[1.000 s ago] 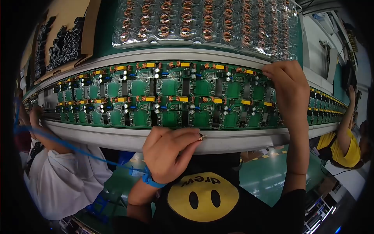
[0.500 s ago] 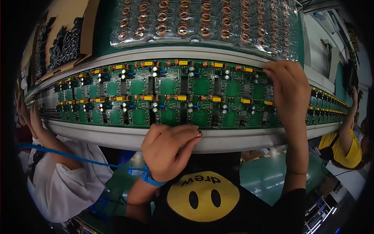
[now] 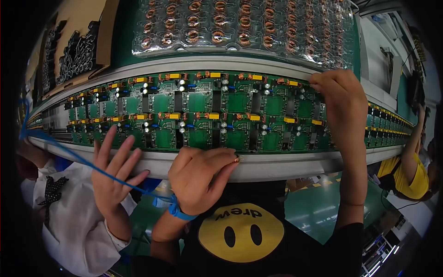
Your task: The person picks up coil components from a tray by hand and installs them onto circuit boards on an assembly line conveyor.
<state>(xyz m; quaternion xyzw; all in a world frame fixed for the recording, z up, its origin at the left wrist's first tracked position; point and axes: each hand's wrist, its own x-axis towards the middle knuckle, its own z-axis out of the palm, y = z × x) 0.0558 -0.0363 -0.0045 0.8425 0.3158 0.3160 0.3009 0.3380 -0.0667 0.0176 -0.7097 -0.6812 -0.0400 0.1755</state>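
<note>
My left hand [image 3: 198, 177] rests by the near rail, wearing a blue wrist strap [image 3: 177, 210]. Its thumb and fingertips pinch a small copper coil [image 3: 237, 159] with thin wire leads pointing right. My right hand [image 3: 342, 99] reaches over the right part of the line, fingers bent and pressed together at the far edge of the circuit boards [image 3: 237, 101]. Whatever its fingertips grip is hidden. The green boards lie in two rows, carrying yellow block components [image 3: 257, 77], copper coils and silver capacitors.
Beyond the far rail [image 3: 221, 64] sits a clear plastic tray [image 3: 230, 47] of copper ring coils. A cardboard box [image 3: 105, 41] with black parts stands at the back left. A co-worker's open hand [image 3: 115, 180] is just left of mine. Another person in yellow [image 3: 408, 177] works far right.
The co-worker at left has brought a hand rightward, close to my left wrist, with fingers spread. The boards have shifted slightly left. My hands hold nearly the same position.
</note>
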